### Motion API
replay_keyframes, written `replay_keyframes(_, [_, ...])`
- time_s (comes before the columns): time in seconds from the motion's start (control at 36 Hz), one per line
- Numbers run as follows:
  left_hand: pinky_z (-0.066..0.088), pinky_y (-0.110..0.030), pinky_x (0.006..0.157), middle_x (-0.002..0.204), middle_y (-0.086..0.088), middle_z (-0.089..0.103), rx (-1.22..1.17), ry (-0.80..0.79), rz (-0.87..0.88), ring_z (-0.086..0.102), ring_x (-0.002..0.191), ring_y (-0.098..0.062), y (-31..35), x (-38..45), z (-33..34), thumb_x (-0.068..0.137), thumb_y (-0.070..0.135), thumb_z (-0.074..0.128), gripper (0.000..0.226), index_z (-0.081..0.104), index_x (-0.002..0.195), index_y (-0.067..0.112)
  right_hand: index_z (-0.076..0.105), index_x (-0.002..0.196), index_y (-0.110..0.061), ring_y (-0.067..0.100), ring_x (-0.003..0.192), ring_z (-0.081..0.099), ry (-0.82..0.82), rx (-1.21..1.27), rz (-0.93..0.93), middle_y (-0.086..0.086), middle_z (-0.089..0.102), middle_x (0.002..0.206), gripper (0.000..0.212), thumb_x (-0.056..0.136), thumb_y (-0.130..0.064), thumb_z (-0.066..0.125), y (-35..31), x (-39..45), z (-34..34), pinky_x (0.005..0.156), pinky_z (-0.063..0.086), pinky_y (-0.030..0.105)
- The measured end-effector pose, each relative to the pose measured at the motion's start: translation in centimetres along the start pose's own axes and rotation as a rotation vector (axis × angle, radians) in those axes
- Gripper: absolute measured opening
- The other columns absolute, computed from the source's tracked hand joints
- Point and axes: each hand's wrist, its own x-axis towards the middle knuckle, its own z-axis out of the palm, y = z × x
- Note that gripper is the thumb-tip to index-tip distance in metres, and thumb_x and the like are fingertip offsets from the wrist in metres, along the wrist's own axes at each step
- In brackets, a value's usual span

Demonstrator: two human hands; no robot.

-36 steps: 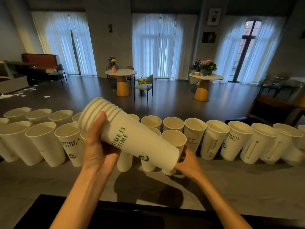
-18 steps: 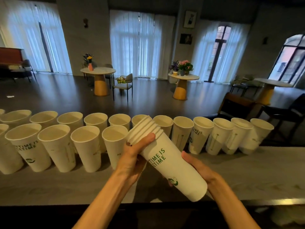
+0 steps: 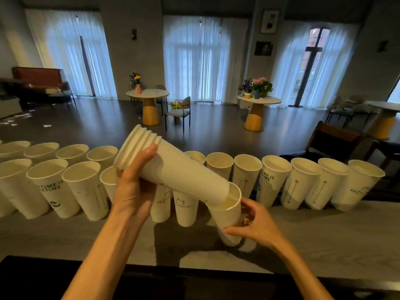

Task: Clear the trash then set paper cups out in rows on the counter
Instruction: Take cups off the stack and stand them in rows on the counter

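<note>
Spanning the whole lower half of the view, the grey counter (image 3: pixel 324 239) carries two rows of white paper cups (image 3: pixel 218 167): the far row runs from 9 o'clock across to 3 o'clock, the near row (image 3: pixel 85 187) fills only the 9 o'clock side, all upright with mouths up. Above the counter at centre, a nested stack of cups (image 3: pixel 179 169) lies tilted, rims toward 11 o'clock, base toward 4 o'clock. The left hand (image 3: pixel 134 187) grasps the stack near its rims, thumb on top and fingers curled beneath. At the stack's base a single cup (image 3: pixel 227 215) sits partly slid off, its mouth still around the base end. The right hand (image 3: pixel 251 228), at 5 o'clock, has fingers curled round that cup's lower part, just above the counter
</note>
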Motion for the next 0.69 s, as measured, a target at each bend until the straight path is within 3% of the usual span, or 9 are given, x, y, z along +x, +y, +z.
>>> replay_keyframes(0.08, [0.062, -0.037, 0.083, 0.099, 0.001, 0.079, -0.154, 0.029, -0.013, 0.070, 0.109, -0.019, 2.0, 0.0, -0.1, 0.074, 0.027, 0.076, 0.045, 0.065, 0.117, 0.020, 0.049, 0.124, -0.038, 0.001, 0.104, 0.055, 0.074, 0.080, 0.050, -0.023, 0.055, 0.111, 0.080, 0.061, -0.022, 0.094, 0.7, 1.3, 0.9, 0.087, 0.048, 0.020])
replay_keyframes(0.19, [0.058, -0.044, 0.096, 0.119, -0.004, 0.075, -0.239, 0.035, -0.019, 0.069, 0.118, -0.024, 2.9, -0.1, -0.7, 0.085, 0.033, 0.073, 0.047, 0.062, 0.128, 0.019, 0.051, 0.124, -0.037, 0.005, 0.106, 0.055, 0.086, 0.091, 0.076, -0.022, 0.057, 0.110, 0.080, 0.057, -0.028, 0.095, 1.0, 3.1, 1.7, 0.093, 0.050, 0.031])
replay_keyframes(0.25, [0.059, -0.045, 0.093, 0.118, -0.004, 0.075, -0.241, 0.051, -0.031, 0.070, 0.116, -0.024, 2.7, -0.2, -0.8, 0.079, 0.035, 0.079, 0.056, 0.061, 0.131, 0.020, 0.052, 0.123, -0.039, 0.007, 0.108, 0.056, 0.087, 0.080, 0.077, -0.021, 0.058, 0.111, 0.080, 0.056, -0.033, 0.095, 1.1, 3.9, 1.9, 0.096, 0.050, 0.035])
replay_keyframes(0.36, [0.061, -0.048, 0.088, 0.121, -0.008, 0.074, -0.271, 0.055, -0.103, 0.071, 0.114, -0.027, 1.2, -0.6, -0.4, 0.043, 0.038, 0.097, 0.096, 0.062, 0.130, 0.018, 0.056, 0.128, -0.033, 0.005, 0.111, 0.058, 0.078, 0.099, 0.063, -0.017, 0.062, 0.118, 0.080, 0.057, -0.040, 0.092, 1.4, 4.9, 2.0, 0.094, 0.051, 0.033])
replay_keyframes(0.42, [0.058, -0.049, 0.093, 0.124, -0.010, 0.073, -0.241, 0.025, -0.174, 0.070, 0.116, -0.027, 0.1, -1.0, 0.0, 0.033, 0.040, 0.100, 0.109, 0.063, 0.132, 0.016, 0.057, 0.132, -0.025, 0.013, 0.113, 0.061, 0.082, 0.112, 0.069, -0.010, 0.065, 0.120, 0.070, 0.070, -0.031, 0.087, 1.5, 5.3, 2.1, 0.095, 0.053, 0.038])
replay_keyframes(0.5, [0.056, -0.053, 0.096, 0.128, -0.013, 0.071, -0.241, -0.014, -0.262, 0.069, 0.117, -0.031, -1.9, -1.6, 0.6, 0.026, 0.038, 0.103, 0.121, 0.061, 0.137, 0.015, 0.057, 0.128, -0.018, 0.016, 0.106, 0.066, 0.034, 0.156, 0.049, -0.013, 0.064, 0.106, 0.038, 0.093, -0.004, 0.063, 0.7, 4.7, 1.6, 0.084, 0.054, 0.022])
replay_keyframes(0.56, [0.055, -0.057, 0.095, 0.130, -0.016, 0.069, -0.248, -0.044, -0.314, 0.068, 0.117, -0.034, -3.3, -2.1, 1.1, 0.027, 0.034, 0.104, 0.121, 0.059, 0.138, 0.015, 0.056, 0.126, -0.020, 0.005, 0.096, 0.064, 0.009, 0.140, 0.080, -0.014, 0.063, 0.105, 0.037, 0.093, -0.008, 0.064, 0.7, 3.8, 0.9, 0.073, 0.051, 0.015])
replay_keyframes(0.64, [0.056, -0.057, 0.092, 0.130, -0.019, 0.068, -0.217, -0.083, -0.357, 0.067, 0.119, -0.036, -5.4, -2.7, 2.0, 0.029, 0.031, 0.104, 0.121, 0.058, 0.140, 0.017, 0.067, 0.112, -0.018, 0.019, 0.099, 0.069, 0.042, 0.115, 0.129, -0.005, 0.071, 0.102, 0.025, 0.087, -0.017, 0.072, 1.0, 2.0, -1.1, 0.066, 0.052, 0.015])
replay_keyframes(0.69, [0.055, -0.058, 0.093, 0.126, -0.020, 0.070, -0.156, -0.109, -0.392, 0.068, 0.116, -0.037, -6.8, -3.1, 2.9, 0.026, 0.031, 0.103, 0.113, 0.064, 0.131, 0.017, 0.071, 0.099, -0.020, 0.019, 0.092, 0.072, -0.055, 0.261, 0.176, 0.001, 0.076, 0.095, 0.015, 0.095, -0.029, 0.059, 0.1, 0.6, -2.7, 0.060, 0.052, 0.013])
